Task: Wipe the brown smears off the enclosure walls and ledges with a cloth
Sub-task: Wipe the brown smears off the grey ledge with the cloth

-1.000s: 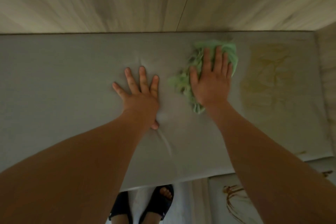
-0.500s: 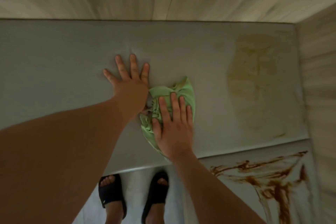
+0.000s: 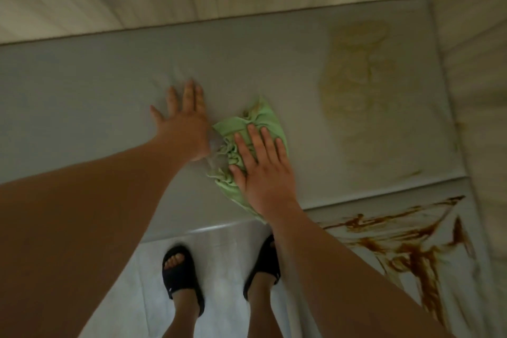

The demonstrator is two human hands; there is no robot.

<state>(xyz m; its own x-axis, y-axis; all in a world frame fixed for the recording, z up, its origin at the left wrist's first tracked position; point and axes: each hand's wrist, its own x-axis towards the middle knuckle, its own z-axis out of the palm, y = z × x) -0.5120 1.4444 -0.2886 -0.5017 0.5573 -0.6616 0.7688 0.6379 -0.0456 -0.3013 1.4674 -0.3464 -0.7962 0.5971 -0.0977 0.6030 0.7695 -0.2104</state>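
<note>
Well, the cloth [image 3: 262,115] is soft, light and bunches easily, so I judge it works best pinned under a flat palm, not pinched at a corner. My right hand [image 3: 263,170] lies spread on it, fingers straight, gripping nothing. My left hand [image 3: 183,123] rests flat on the grey ledge [image 3: 82,85] just beside it. A second ago the cloth was further back, beside the faint smear [image 3: 356,77]; now it sits near the front edge.

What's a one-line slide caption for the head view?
Right hand presses a green cloth on the grey ledge, left hand flat beside it; brown smears lie lower right.
</note>
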